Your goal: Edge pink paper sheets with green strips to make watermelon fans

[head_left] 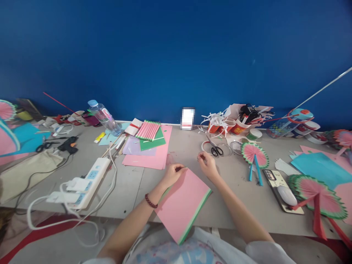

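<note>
A pink paper sheet [184, 203] with a green strip along its right edge lies tilted on the table [239, 205] in front of me, its near end hanging over the table's edge. My left hand [172, 173], with a bead bracelet on the wrist, pinches the sheet's far left corner. My right hand [207, 164] hovers just past the sheet's far right corner with its fingers curled in a pinch; what they hold, if anything, is too small to name.
Black scissors [216, 149] lie just beyond my right hand. A folded paper fan [255, 157] with blue sticks, larger fans [316, 192] and blue paper [319, 168] sit to the right. A power strip [92, 179] with cables, a water bottle [104, 117], a glue gun [67, 144] and a paper stack [150, 146] sit left.
</note>
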Available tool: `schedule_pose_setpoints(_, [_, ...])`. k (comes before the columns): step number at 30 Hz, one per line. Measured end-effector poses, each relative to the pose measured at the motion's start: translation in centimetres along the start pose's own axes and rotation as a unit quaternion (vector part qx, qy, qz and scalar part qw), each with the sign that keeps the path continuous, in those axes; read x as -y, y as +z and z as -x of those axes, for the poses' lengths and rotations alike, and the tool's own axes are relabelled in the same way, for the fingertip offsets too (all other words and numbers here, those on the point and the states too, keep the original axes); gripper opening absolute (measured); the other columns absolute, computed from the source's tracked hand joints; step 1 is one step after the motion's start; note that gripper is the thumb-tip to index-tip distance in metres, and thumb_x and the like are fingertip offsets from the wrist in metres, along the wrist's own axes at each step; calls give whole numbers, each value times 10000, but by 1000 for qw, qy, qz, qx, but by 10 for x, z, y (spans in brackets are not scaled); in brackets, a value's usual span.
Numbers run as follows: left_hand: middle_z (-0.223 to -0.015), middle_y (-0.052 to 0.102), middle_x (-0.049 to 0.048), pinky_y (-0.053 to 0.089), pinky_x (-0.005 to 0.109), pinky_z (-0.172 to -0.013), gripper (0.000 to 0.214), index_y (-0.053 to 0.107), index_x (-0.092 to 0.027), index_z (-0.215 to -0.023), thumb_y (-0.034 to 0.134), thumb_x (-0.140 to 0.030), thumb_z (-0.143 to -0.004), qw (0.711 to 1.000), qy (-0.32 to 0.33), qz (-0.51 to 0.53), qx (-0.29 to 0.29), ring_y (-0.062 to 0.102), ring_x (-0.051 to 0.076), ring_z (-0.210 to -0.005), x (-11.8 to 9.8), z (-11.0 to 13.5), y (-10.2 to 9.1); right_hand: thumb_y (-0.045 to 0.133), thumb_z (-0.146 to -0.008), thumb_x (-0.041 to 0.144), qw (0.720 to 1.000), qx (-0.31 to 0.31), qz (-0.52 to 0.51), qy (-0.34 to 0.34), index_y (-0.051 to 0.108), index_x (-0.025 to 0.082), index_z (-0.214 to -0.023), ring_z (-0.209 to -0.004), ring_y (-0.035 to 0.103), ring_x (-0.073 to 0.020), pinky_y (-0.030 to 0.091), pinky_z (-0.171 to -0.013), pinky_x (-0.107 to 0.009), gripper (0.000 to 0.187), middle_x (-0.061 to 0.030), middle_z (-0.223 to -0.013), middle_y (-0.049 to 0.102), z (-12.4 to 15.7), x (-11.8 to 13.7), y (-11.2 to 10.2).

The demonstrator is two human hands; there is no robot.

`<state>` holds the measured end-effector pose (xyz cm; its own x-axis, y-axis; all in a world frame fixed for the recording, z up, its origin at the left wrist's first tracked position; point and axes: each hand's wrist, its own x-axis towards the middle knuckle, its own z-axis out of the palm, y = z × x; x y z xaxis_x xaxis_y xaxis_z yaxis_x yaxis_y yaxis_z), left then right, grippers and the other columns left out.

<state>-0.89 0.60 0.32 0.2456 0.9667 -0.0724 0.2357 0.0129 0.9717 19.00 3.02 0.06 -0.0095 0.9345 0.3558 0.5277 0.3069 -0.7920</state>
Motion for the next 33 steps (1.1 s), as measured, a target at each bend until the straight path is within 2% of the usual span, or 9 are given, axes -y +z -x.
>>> schedule_pose_setpoints(6, [-693, 627, 26, 406, 255, -608, 270, 686, -142, -770, 554, -371, -826, 1000, 17, 4, 15, 520, 139, -638, 1, -1, -5, 374, -879, 386, 995, -4, 56, 77, 339, 233, -561, -490, 351, -129, 259, -519, -271, 355, 32, -489, 372, 3, -7, 4])
schedule_pose_setpoints(8, [-779, 655, 44, 421, 255, -617, 229, 704, -147, -845, 562, -325, -816, 999, 26, 5, 18, 532, 139, -662, 2, -1, -5, 429, -875, 451, 994, 1, 65, 88, 402, 220, -564, -488, 334, -122, 251, -516, -270, 388, 26, -503, 413, 3, -6, 5])
schedule_pose_setpoints(10, [-844, 661, 51, 435, 251, -627, 234, 709, -159, -948, 578, -289, -805, 999, 29, 12, 20, 542, 135, -680, 3, -1, -5, 491, -855, 446, 995, 19, 42, 85, 543, 198, -705, -501, 371, -117, 287, -526, -263, 294, 2, -627, 550, 3, -4, 6])
schedule_pose_setpoints(13, [-806, 639, 33, 447, 242, -638, 307, 671, -158, -1061, 632, -278, -781, 998, 19, 52, 4, 554, 127, -681, 6, -3, -4, 513, -849, 412, 992, 89, -50, 73, 608, 193, -949, -568, 485, -129, 368, -569, -257, 258, -33, -826, 651, 5, 3, 8])
schedule_pose_setpoints(16, [-765, 629, 14, 456, 241, -662, 380, 634, -145, -1085, 693, -282, -735, 995, 18, 92, -22, 577, 128, -697, 8, -6, -3, 539, -847, 421, 974, 188, -98, 73, 643, 202, -883, -641, 540, -148, 395, -604, -257, 244, -17, -765, 649, 7, 10, 11])
schedule_pose_setpoints(18, [-767, 641, 14, 466, 245, -679, 410, 632, -147, -1080, 725, -291, -707, 994, 15, 102, -26, 595, 134, -715, 9, -6, -4, 557, -836, 405, 968, 217, -101, 76, 647, 202, -812, -640, 533, -144, 390, -606, -256, 223, -3, -720, 632, 8, 13, 11])
schedule_pose_setpoints(25, [-779, 710, 58, 493, 292, -683, 272, 699, -159, -782, 758, -394, -658, 997, -44, 58, -21, 633, 185, -718, 6, -6, -8, 566, -795, 459, 977, 113, -135, 120, 611, 195, -743, -664, 540, -160, 414, -626, -272, 273, -8, -689, 603, -1, 5, 0])
schedule_pose_setpoints(30, [-726, 701, 49, 469, 282, -654, 258, 693, -164, -698, 719, -421, -678, 999, -41, 26, -19, 618, 189, -699, 5, -6, -10, 576, -789, 449, 976, 99, -146, 125, 600, 189, -743, -661, 527, -154, 412, -632, -274, 265, -7, -698, 590, -4, 2, -5])
schedule_pose_setpoints(33, [-734, 699, 48, 454, 275, -648, 357, 703, -151, -726, 668, -507, -723, 999, -38, 10, -12, 612, 196, -718, 3, -5, -12, 571, -794, 460, 974, 99, -157, 128, 595, 187, -751, -660, 519, -149, 408, -627, -269, 277, -5, -703, 581, -2, 0, -3])
